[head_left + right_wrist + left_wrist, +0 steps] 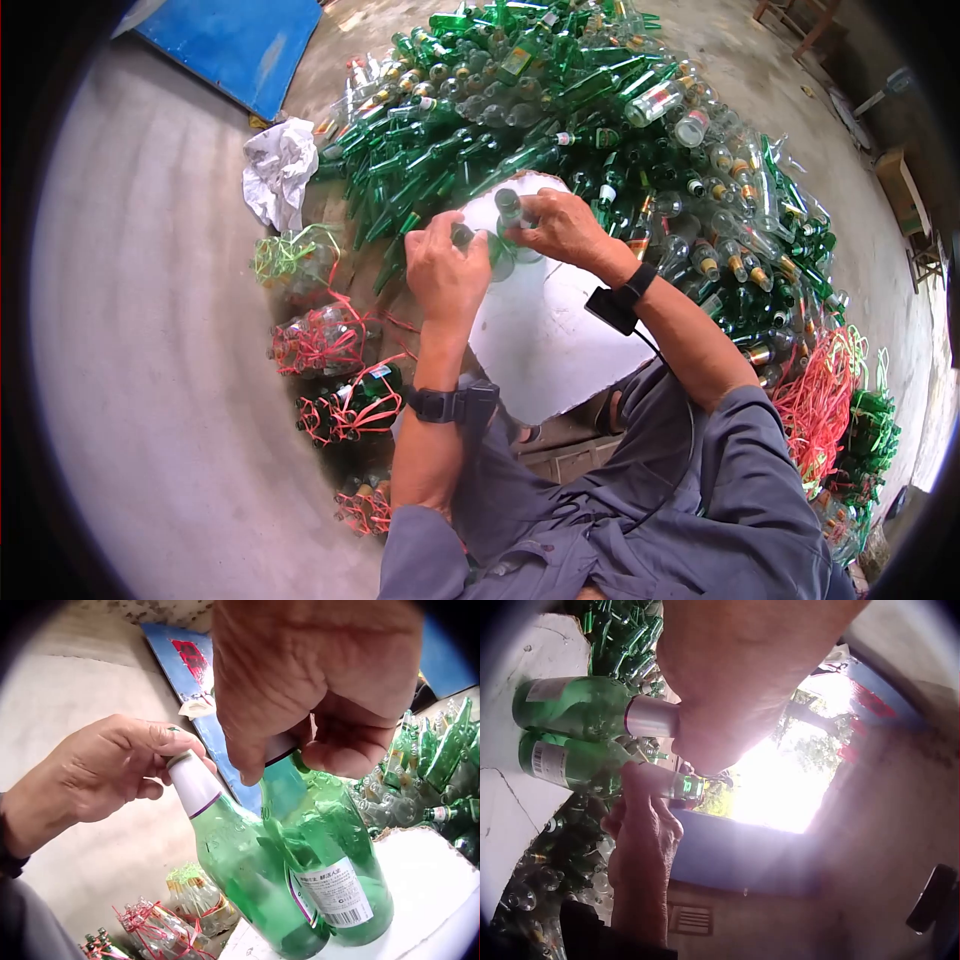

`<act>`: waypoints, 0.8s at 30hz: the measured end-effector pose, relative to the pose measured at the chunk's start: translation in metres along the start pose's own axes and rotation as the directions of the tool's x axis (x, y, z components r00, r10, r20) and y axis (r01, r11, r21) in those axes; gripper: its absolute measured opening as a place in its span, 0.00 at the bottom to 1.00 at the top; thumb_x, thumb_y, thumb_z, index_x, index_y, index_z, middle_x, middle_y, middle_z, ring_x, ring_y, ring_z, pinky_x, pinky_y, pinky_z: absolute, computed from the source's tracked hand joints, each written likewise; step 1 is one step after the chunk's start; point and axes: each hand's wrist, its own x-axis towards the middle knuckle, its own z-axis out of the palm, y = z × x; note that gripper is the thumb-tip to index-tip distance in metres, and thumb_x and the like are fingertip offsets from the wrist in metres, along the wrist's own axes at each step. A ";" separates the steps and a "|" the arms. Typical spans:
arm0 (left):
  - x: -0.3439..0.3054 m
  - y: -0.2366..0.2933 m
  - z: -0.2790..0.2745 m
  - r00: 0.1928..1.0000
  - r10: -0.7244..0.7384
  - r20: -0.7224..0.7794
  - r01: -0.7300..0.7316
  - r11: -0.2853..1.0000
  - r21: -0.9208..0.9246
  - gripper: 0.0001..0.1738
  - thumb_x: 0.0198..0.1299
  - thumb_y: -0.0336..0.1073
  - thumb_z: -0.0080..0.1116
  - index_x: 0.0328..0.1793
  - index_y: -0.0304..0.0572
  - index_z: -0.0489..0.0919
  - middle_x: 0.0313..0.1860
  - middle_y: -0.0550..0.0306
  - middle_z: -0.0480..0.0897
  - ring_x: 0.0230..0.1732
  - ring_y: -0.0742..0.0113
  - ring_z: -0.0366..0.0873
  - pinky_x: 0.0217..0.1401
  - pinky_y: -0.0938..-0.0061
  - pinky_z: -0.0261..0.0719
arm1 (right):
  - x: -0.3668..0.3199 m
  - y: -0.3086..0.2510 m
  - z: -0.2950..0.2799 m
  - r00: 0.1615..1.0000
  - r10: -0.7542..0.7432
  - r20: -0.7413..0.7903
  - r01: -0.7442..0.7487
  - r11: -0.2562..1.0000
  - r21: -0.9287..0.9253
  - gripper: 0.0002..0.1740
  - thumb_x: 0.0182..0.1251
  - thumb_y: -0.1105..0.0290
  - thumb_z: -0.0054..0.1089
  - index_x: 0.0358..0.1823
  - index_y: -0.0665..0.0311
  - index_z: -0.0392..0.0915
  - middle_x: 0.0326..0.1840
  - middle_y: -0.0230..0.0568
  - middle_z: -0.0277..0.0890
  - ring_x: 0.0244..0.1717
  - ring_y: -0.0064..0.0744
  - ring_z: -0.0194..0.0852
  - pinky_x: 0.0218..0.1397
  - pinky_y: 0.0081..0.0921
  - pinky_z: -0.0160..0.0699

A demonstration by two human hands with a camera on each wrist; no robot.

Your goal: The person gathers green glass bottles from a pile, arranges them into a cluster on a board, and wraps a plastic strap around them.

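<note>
Two green glass bottles stand side by side on a white board (545,340) in front of me. My left hand (445,270) pinches the foil-wrapped neck of the left bottle (225,855). My right hand (562,230) grips the neck of the right bottle (334,855), which carries a white barcode label. In the left wrist view both bottles appear sideways: the upper bottle (577,705) runs into my left hand (742,682), and the lower bottle (570,761) is held at its neck by my right hand (641,840). The bottles touch at their bodies.
A big heap of green and clear bottles (600,110) lies beyond the board. Bottle bundles tied with red and green string (325,340) line the concrete floor on the left. A crumpled white bag (280,170), a blue panel (240,40) and loose red string (820,400) lie around.
</note>
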 end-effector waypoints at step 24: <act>0.002 0.034 0.003 0.889 0.459 -0.004 -0.458 0.887 -0.060 0.15 0.50 0.31 0.69 0.46 0.42 0.87 0.63 0.58 0.83 0.53 0.59 0.80 0.63 0.60 0.65 | -0.042 0.147 -0.014 0.835 0.547 -0.059 -0.550 0.832 -0.072 0.20 0.54 0.64 0.55 0.45 0.66 0.86 0.41 0.62 0.83 0.44 0.60 0.83 0.52 0.45 0.81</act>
